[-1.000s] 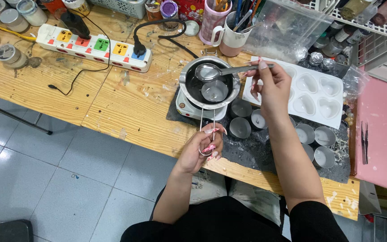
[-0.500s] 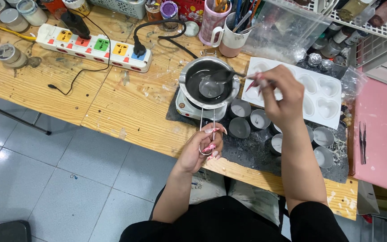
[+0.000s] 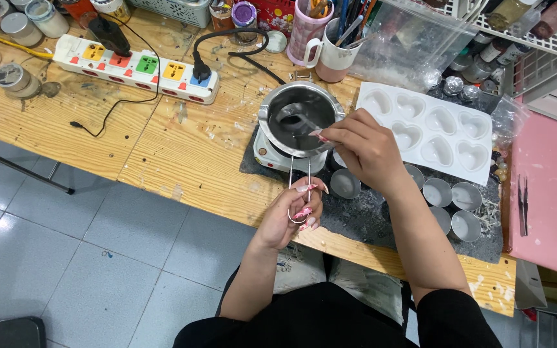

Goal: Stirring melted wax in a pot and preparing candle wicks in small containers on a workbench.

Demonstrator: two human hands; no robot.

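Note:
A small steel melting pot (image 3: 272, 109) sits on a little white heater (image 3: 267, 156) at the table's middle. Its thin wire handle (image 3: 291, 177) runs toward me, and my left hand (image 3: 290, 216) is shut on the loop at its end. My right hand (image 3: 362, 149) hovers at the pot's right rim, fingers pinched on a slim spoon-like metal tool (image 3: 301, 124) that reaches into the pot. What lies in the pot is hard to tell.
A white heart-shaped mould tray (image 3: 449, 129) lies right of the pot. Several small round tins (image 3: 438, 192) stand on a dark mat (image 3: 369, 222). A power strip (image 3: 138, 67), mugs of tools (image 3: 305, 29) and jars line the back. A pink board (image 3: 549, 193) with tweezers is at right.
My right hand has moved left and toward me, from above the mould tray to the pot's right rim, bringing the metal tool into the pot. My left hand has stayed on the handle.

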